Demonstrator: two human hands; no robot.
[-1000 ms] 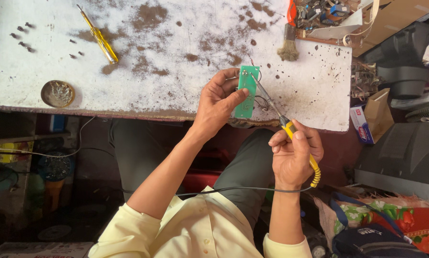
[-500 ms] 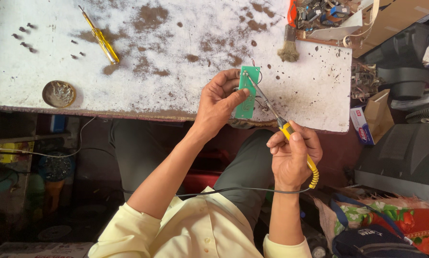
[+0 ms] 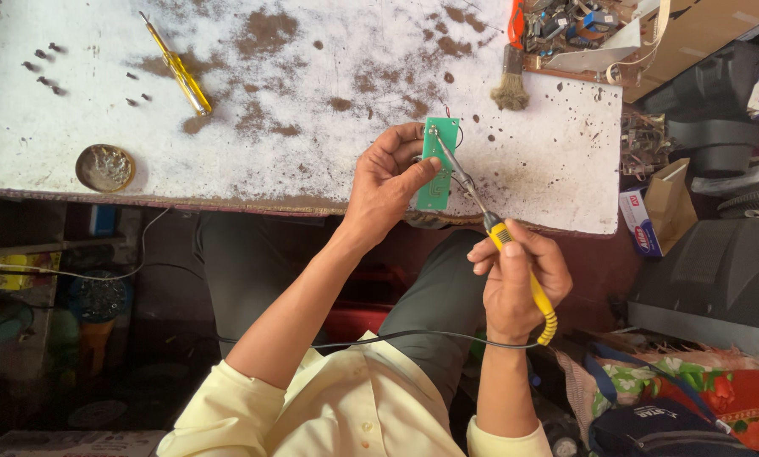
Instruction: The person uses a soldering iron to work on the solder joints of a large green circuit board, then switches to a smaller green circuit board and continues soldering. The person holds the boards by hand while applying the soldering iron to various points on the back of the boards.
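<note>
left hand [image 3: 385, 184]: fingers pinching green circuit board [image 3: 439, 162] upright at workbench [image 3: 312, 93] edge
right hand [image 3: 515, 283]: gripping yellow soldering iron [image 3: 491, 230], tip touching board top
progress: soldering seemingly underway; finished joints too small to judge

I see a white worktable [image 3: 312, 51] filling the upper part of the frame, its top blotched with brown stains. A yellow screwdriver [image 3: 176, 66] lies on it at the upper left, with small dark screws [image 3: 41, 63] scattered further left. A round metal tin [image 3: 104, 167] sits near the lower-left edge. A brush [image 3: 510, 83] rests at the upper right, beside a tray of parts [image 3: 566, 30].
</note>
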